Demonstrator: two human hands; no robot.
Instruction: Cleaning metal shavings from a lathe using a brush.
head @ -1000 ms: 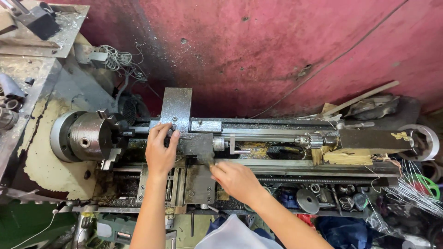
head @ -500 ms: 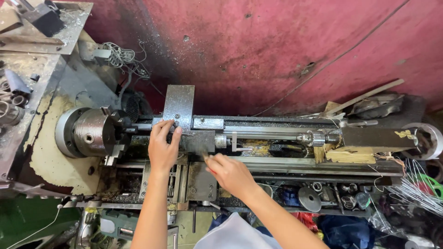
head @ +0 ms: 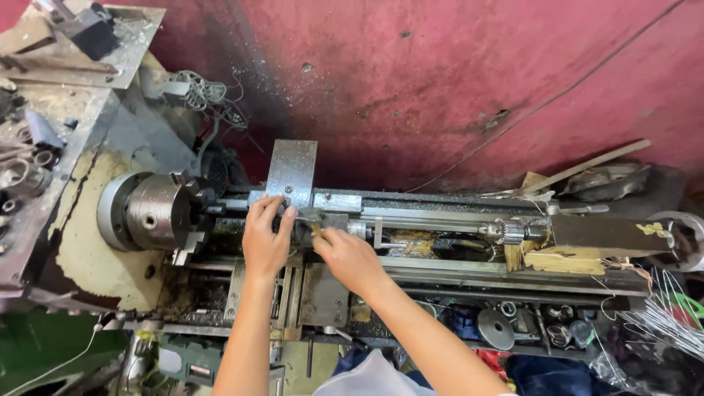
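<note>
At the far left a grimy metal shelf [head: 29, 176] carries loose rings, bushings and small dark parts, all dusted with swarf. Beside it sits the round steel chuck [head: 150, 211] of a lathe, its face smooth and grey, with stepped jaws standing out from the front and a small hole at the centre. The cream paint of the headstock [head: 81, 257] behind it is chipped and oil-stained.

A flat rectangular steel plate [head: 292, 172], speckled and dull, stands upright on the carriage. The left hand [head: 265, 238] rests at the foot of this plate, fingers curled and spread lightly over the tool post [head: 308, 224]; whether it truly grips anything there cannot be told. Just to its right, the right hand [head: 350, 258] reaches the same dark block, its thumb and forefinger pinched close together at a small brass-coloured piece, the other fingers folded. The two hands nearly touch, both over the carriage near the chuck.

Farther right, long polished bed rails [head: 455, 268] run across the view to a drill chuck [head: 502, 232] with a knurled collar, mounted on the dark tailstock [head: 609, 233]. Yellowish wooden blocks [head: 561, 260] lie against it. Below the bed a shallow tray [head: 440, 326] holds a round disc, sockets and small cylindrical fittings. At the right edge lies a bundle of thin wires [head: 671, 323]. A rough red wall [head: 455, 81] backs everything.
</note>
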